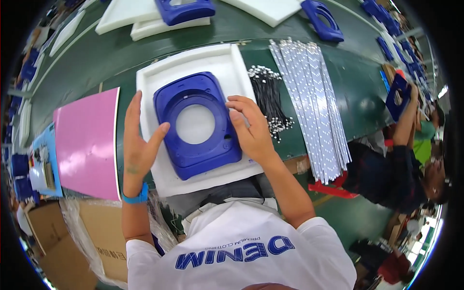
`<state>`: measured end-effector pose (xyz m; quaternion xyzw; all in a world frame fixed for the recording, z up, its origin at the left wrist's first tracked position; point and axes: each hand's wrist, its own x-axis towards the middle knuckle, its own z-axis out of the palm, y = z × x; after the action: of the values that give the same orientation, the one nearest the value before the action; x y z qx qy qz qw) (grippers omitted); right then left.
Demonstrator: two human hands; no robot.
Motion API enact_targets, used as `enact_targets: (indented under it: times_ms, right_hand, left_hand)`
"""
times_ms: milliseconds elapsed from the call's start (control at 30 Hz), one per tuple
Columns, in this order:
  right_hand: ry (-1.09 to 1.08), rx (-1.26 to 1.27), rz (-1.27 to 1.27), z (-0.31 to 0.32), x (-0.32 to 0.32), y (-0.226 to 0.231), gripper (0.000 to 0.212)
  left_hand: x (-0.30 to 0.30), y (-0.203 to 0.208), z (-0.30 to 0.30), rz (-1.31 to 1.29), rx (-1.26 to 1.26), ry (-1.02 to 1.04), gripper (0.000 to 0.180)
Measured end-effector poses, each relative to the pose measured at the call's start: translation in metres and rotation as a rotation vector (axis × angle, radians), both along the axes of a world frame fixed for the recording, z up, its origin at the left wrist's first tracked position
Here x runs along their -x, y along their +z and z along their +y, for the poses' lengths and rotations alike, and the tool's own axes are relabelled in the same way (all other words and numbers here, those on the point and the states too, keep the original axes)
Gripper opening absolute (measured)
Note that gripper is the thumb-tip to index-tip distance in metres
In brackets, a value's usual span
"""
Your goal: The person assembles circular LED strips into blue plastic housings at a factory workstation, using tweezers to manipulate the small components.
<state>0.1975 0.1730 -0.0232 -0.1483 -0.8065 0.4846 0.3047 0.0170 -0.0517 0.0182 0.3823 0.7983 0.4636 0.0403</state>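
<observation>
A blue plastic housing [193,157] with a large round opening lies in a white foam tray [237,72] on the green bench in front of me. My left hand [140,142] is at the housing's left side, thumb pointing toward it and fingers stretched out over the tray's edge. Nothing is in that hand. My right hand [250,128] is at the housing's right edge, fingers apart and slightly bent, the fingertips at or just above the rim. Whether they touch it I cannot tell.
Right of the tray lie a bundle of black cables [268,99] with white connectors and several long LED strips [314,106]. A pink sheet [89,140] is on the left. More blue housings [323,21] and foam pieces [121,14] lie beyond. A co-worker [394,169] sits at the right.
</observation>
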Motion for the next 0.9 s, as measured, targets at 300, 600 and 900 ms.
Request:
enact_targets:
  times_ms: [300,600,900]
  right_hand:
    - [-0.315,-0.124,-0.033,0.039,-0.033,0.031,0.021]
    - [-0.545,-0.424,-0.67,0.107,-0.034,-0.01,0.027]
    - [-0.6,-0.335,-0.615,0.108,-0.027,-0.017,0.026]
  left_hand:
    - [0.052,-0.02,0.052,-0.031,0.203,-0.123,0.056]
    - [0.036,-0.027,0.049,-0.01,-0.011,-0.177,0.043]
    - [0.035,-0.03,0.046,-0.084,-0.047,-0.121,0.038]
